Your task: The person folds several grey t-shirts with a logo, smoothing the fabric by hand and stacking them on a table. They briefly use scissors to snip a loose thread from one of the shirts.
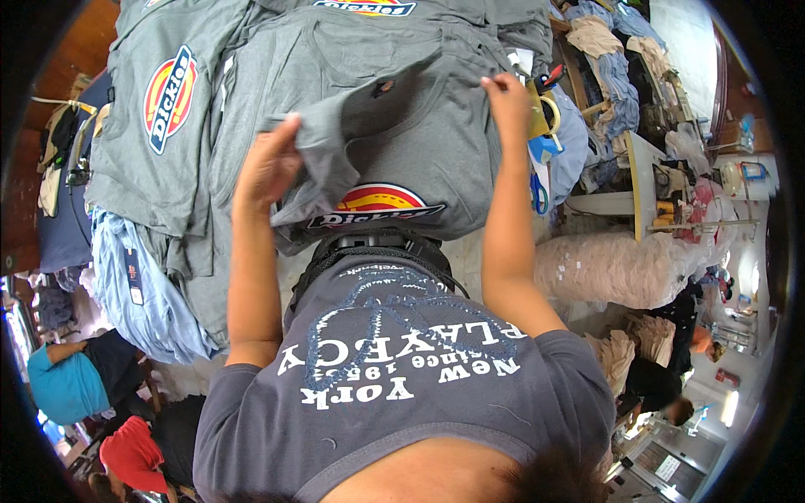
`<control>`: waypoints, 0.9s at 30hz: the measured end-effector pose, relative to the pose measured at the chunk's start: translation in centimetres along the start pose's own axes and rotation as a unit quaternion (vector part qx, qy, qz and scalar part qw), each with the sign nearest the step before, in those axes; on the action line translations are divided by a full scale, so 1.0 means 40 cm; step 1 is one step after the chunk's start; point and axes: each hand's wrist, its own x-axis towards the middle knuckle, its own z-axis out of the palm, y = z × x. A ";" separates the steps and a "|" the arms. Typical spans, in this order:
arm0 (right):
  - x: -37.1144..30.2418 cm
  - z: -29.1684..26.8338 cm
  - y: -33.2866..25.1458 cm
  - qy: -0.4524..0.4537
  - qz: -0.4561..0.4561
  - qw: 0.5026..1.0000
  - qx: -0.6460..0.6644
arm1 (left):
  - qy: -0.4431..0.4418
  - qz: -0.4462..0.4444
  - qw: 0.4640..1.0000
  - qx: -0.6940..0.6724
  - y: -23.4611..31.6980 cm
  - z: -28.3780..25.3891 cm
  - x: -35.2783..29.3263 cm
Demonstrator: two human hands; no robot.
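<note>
A grey T-shirt [419,155] with a red, yellow and blue chest emblem lies spread on a pile of similar grey T-shirts. My left hand [270,163] is closed on a bunched part of it, lifting the cloth into a fold that rises toward the middle. Part of a small dark label shows inside this fold. My right hand [508,99], slightly blurred, has its fingers pinched together by the shirt's right edge. Whatever lies between those fingertips is too small to make out.
Right of the pile lie blue-handled scissors [539,194], a tape roll [551,116] and a red and black tool [551,77]. Light blue garments [142,285] hang at the left. A large wrapped bundle [608,270] stands at right. Co-workers sit at lower left.
</note>
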 end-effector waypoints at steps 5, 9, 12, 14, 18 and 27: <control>-0.068 -0.108 -0.007 0.028 0.042 0.991 0.125 | -0.038 0.036 0.988 -0.144 0.080 -0.085 -0.104; -0.113 0.014 0.041 0.075 -0.098 0.990 0.064 | -0.011 -0.066 0.997 0.047 0.061 -0.019 -0.096; -0.140 0.051 -0.030 0.017 -0.056 0.998 0.017 | 0.085 -0.070 0.988 -0.112 0.013 -0.099 -0.056; -0.144 0.058 -0.041 0.025 -0.088 0.995 -0.027 | 0.102 -0.057 0.969 -0.217 0.005 -0.117 -0.049; -0.145 0.066 -0.088 0.067 -0.164 0.974 -0.145 | 0.102 -0.105 0.952 -0.267 -0.015 -0.080 -0.088; -0.081 0.113 -0.100 -0.005 -0.106 0.988 -0.110 | 0.019 0.036 0.986 -0.164 0.082 -0.049 -0.154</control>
